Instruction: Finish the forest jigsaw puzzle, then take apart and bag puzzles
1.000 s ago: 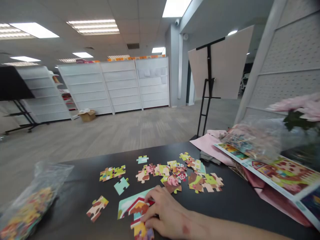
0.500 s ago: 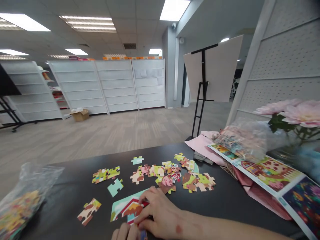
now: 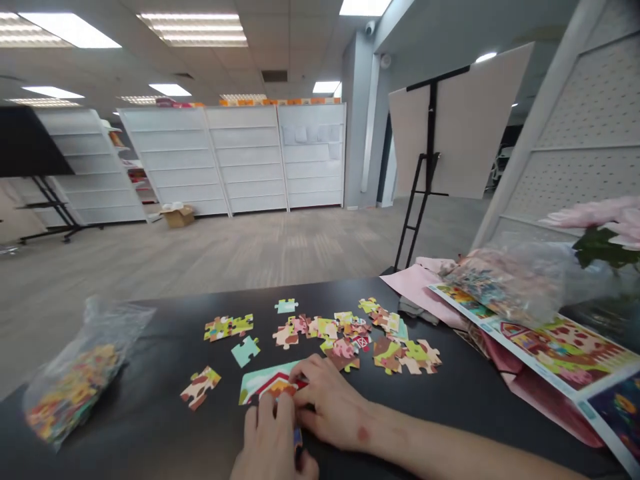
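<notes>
Red-roofed jigsaw pieces [image 3: 274,383] lie on the dark surface [image 3: 150,427] just under both curled hands, the right hand [image 3: 330,408] over them and the left hand [image 3: 270,443] touching their lower edge, but any grip cannot be told.

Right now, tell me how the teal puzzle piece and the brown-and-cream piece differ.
The teal piece is almost one plain colour, while the brown-and-cream piece is blotched. The brown-and-cream piece looks larger than the teal piece. The teal piece lies farther from the person than the brown-and-cream piece. Both lie flat and apart on the black table.
</notes>
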Action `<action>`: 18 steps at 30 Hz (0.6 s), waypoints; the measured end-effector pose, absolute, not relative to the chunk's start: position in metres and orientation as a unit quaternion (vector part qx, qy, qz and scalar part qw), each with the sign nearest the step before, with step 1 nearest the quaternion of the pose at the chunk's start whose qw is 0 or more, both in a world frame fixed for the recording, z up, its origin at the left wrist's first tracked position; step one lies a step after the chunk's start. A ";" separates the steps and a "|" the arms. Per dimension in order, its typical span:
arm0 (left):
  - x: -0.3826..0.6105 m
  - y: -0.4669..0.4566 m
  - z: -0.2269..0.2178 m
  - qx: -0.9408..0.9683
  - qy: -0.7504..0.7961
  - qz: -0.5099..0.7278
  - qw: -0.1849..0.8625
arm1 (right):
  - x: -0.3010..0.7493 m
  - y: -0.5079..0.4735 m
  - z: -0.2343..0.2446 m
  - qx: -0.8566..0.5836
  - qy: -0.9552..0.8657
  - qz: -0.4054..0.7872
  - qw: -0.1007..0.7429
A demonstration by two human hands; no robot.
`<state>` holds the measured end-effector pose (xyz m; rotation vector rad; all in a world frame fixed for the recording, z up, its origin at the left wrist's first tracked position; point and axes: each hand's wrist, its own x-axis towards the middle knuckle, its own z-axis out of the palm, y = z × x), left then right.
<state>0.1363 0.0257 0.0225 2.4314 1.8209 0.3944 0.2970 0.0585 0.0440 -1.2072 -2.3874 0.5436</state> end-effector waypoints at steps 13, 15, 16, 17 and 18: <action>0.124 0.017 0.035 0.747 0.600 0.258 0.122 | 0.298 0.059 0.047 -0.442 -0.836 0.230 0.231; 0.123 0.013 0.031 0.741 0.602 0.271 0.121 | 0.298 0.058 0.046 -0.439 -0.834 0.234 0.239; 0.123 0.011 0.029 0.738 0.605 0.276 0.118 | 0.299 0.058 0.046 -0.437 -0.834 0.235 0.242; 0.122 0.010 0.027 0.735 0.605 0.282 0.115 | 0.299 0.058 0.045 -0.436 -0.833 0.234 0.246; 0.122 0.010 0.026 0.735 0.603 0.288 0.112 | 0.299 0.058 0.044 -0.434 -0.834 0.233 0.248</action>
